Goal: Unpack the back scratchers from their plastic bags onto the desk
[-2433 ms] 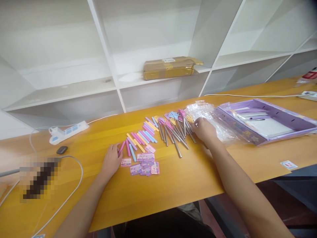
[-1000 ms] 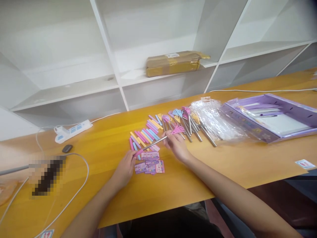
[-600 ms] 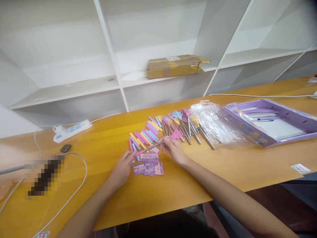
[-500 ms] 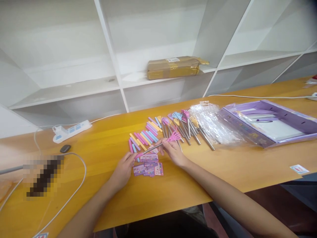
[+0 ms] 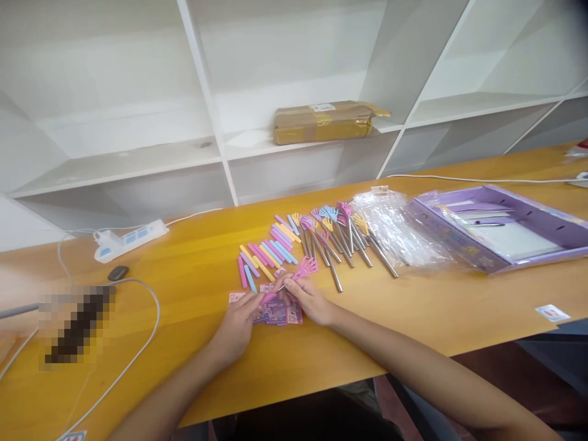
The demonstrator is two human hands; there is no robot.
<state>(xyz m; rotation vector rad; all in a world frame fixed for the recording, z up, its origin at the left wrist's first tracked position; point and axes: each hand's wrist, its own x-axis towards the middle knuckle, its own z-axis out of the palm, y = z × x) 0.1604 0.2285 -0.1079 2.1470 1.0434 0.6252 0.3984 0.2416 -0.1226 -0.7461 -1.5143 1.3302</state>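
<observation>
Between my hands is a back scratcher (image 5: 305, 267) with a pink hand-shaped head, a metal rod and a pink handle. My left hand (image 5: 237, 323) is closed on the handle end. My right hand (image 5: 309, 298) grips the rod just below the pink head. Purple and pink printed cards (image 5: 278, 313) lie under the hands, partly hidden by them. Beyond lie rows of pink, blue, yellow and purple handle tubes (image 5: 266, 253). To their right is a pile of other back scratchers (image 5: 340, 233) with coloured heads and bare metal rods.
Clear plastic bags (image 5: 395, 226) lie beside a purple open box (image 5: 493, 260) on the right. At the left are a white power strip (image 5: 133, 240), a small dark object (image 5: 118, 273) and cables. A taped parcel (image 5: 324, 125) rests on the shelf behind.
Both hands have come closer together along the back scratcher. The right hand and the pink head have moved left and slightly down, and less of the rod shows between the hands.
</observation>
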